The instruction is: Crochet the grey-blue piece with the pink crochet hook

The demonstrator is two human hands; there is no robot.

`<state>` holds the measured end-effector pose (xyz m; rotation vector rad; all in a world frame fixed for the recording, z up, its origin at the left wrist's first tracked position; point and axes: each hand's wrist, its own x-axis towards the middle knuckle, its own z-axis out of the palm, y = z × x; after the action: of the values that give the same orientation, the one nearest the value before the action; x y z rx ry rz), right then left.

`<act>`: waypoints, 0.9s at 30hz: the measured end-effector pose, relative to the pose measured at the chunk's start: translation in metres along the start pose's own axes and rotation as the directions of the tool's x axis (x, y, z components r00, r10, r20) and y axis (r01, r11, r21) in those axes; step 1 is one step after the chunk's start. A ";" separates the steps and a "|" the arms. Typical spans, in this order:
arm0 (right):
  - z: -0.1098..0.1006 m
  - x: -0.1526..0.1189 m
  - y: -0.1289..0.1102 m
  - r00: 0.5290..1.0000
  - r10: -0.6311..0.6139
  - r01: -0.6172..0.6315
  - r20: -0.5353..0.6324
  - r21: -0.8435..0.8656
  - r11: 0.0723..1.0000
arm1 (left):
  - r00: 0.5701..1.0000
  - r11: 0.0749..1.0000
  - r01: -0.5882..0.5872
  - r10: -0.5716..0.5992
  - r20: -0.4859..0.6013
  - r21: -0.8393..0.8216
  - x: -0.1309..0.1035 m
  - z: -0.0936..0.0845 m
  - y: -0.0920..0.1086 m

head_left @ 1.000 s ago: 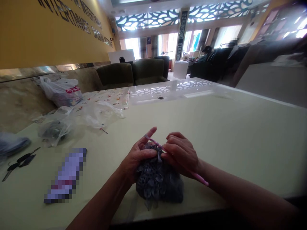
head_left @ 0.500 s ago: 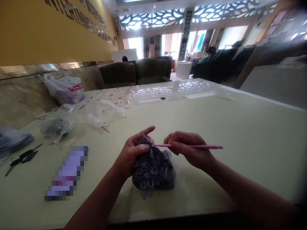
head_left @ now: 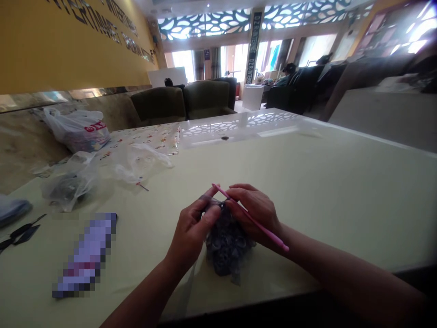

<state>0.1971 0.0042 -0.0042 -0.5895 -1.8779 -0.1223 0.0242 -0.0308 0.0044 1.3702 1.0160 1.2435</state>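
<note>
1. The gray ruffled piece [head_left: 225,250] is at the lower centre of the frame, just above the near edge of the pale table [head_left: 324,191], its upper edge between the two hands.
2. The left hand [head_left: 191,223] pinches that upper edge, thumb in front, with a thin gray strand [head_left: 212,199] stretched near its raised forefinger.
3. The right hand [head_left: 259,207] grasps the pink hook [head_left: 269,234], its fingers also against the right side of the piece; how firmly they press there I cannot tell.
4. Half a second ago the hook lay almost level, its tip at the left thumb and the right hand drawn off to the right. Now it slants from upper left to lower right, its tip clear above the piece beside the left forefinger, and the hands have closed together.
5. For the work, this suggests the hook is out of the fabric and between stitches, with the strand within its reach; whether a loop sits on the shaft is too small to tell.
6. At the left of the frame, the knotted plastic bag [head_left: 73,182] and the blurred purple thing [head_left: 88,250] lie apart from both hands.
</note>
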 end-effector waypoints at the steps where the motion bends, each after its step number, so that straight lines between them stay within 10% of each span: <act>1: -0.001 0.000 0.000 1.000 0.026 -0.025 -0.012 0.022 0.999 | 1.000 0.999 -0.006 0.005 -0.011 -0.043 0.000 -0.001 0.000; 13: 0.003 -0.002 0.011 1.000 -0.010 0.008 0.023 0.122 0.992 | 0.985 0.973 0.171 -0.171 0.011 -0.157 0.006 -0.004 -0.002; 27: 0.007 -0.006 0.010 0.975 0.217 -0.224 0.056 0.287 0.932 | 0.997 0.977 -0.051 0.060 -0.041 0.207 0.001 -0.007 0.009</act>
<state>0.1975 0.0130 -0.0142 -0.5931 -1.7947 0.3064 0.0171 -0.0307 0.0137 1.5435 1.1730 1.2432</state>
